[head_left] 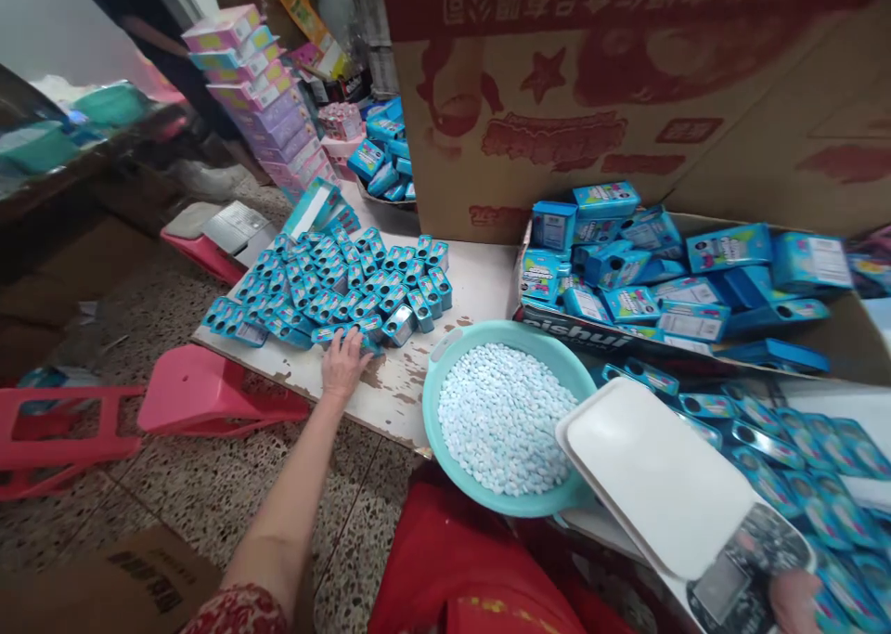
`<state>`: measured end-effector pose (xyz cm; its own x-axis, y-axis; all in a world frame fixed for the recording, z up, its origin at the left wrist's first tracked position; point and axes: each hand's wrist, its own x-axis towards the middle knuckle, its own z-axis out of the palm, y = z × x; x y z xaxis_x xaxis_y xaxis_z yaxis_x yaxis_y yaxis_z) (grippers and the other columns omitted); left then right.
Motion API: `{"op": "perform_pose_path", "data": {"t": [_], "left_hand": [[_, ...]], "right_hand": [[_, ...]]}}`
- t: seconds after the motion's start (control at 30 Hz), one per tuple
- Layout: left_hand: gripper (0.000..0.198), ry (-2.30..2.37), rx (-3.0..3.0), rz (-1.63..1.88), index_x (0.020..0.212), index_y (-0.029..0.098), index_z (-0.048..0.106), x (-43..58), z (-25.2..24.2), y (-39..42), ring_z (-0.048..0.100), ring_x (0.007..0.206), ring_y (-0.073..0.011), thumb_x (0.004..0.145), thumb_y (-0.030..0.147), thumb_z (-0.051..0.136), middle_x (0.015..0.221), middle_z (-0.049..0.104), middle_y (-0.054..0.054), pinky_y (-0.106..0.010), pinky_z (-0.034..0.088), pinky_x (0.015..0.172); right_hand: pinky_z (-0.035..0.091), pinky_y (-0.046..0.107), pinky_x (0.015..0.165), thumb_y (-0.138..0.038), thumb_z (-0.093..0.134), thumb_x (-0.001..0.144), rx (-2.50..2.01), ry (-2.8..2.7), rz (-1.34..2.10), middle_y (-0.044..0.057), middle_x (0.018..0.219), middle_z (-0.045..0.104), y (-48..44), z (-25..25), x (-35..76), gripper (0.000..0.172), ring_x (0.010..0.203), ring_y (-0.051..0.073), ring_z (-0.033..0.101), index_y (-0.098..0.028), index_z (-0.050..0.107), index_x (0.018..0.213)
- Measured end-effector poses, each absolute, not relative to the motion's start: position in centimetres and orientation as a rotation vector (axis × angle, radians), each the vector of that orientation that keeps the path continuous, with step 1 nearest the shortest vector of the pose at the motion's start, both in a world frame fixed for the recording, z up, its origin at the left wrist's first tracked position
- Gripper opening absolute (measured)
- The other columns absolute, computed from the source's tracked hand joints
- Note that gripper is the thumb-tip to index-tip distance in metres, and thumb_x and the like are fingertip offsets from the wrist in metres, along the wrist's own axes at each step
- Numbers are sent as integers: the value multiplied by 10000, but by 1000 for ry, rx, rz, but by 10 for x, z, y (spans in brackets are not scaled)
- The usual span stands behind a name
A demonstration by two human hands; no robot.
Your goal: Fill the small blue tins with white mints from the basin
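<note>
My left hand [343, 363] rests its spread fingers on small blue boxes [346, 332] at the table's near edge. These belong to a large cluster of similar boxes [334, 277], many standing with a dark round hole on top. At the lower right, my right hand [795, 601] shows mainly a thumb pressed on the control panel of a white kitchen scale [658, 476]; its other fingers are hidden. The scale's far corner overlaps the rim of a turquoise basin [435, 402] full of small pale candies [505, 420].
An open carton [571, 329] of blue boxes stands behind the basin. More blue boxes [828, 495] lie right of the scale. A big cardboard box [515, 77] walls the back. Pink stools [191, 388] and stacked coloured boxes [271, 105] are on the left.
</note>
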<state>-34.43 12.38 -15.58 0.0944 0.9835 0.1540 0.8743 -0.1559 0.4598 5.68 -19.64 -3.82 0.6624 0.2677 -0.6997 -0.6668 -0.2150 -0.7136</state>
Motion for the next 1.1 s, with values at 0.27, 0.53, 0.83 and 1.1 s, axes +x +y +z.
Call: {"op": "perform_pose_path", "data": {"t": [0.27,0.53,0.83,1.1], "left_hand": [[498,1742,2073,608,1083,230,601,-378,-126,130,196,1411,-297,704,550,642,1456,407,-110,-484,74,1141],[613,1794,1553,620,1281,182,451,-246,-145,25,568,1103,-272,763,483,583,1207,590,-144,-434,444,954],[517,1806,1494,619,1134,181,570,-234,-144,39,635,855,-263,629,286,608,876,665,-61,-458,510,846],[551,1911,1592,533,1071,173,597,-299,-128,119,630,860,-290,535,289,655,881,669,-67,-511,491,848]], "right_hand": [[373,430,1079,-604,627,739,-1361,478,774,-24,1144,682,-216,-48,68,457,1271,204,474,-329,641,1103],[333,455,1090,-507,671,744,-1100,569,820,8,990,733,-221,-62,53,343,1191,209,551,-257,686,978],[403,462,1037,-562,733,646,-1046,691,931,20,963,739,-290,-70,41,383,1010,237,660,-260,710,880],[445,447,997,-495,786,614,-911,779,934,17,920,746,-316,-94,4,361,863,212,704,-249,716,868]]}}
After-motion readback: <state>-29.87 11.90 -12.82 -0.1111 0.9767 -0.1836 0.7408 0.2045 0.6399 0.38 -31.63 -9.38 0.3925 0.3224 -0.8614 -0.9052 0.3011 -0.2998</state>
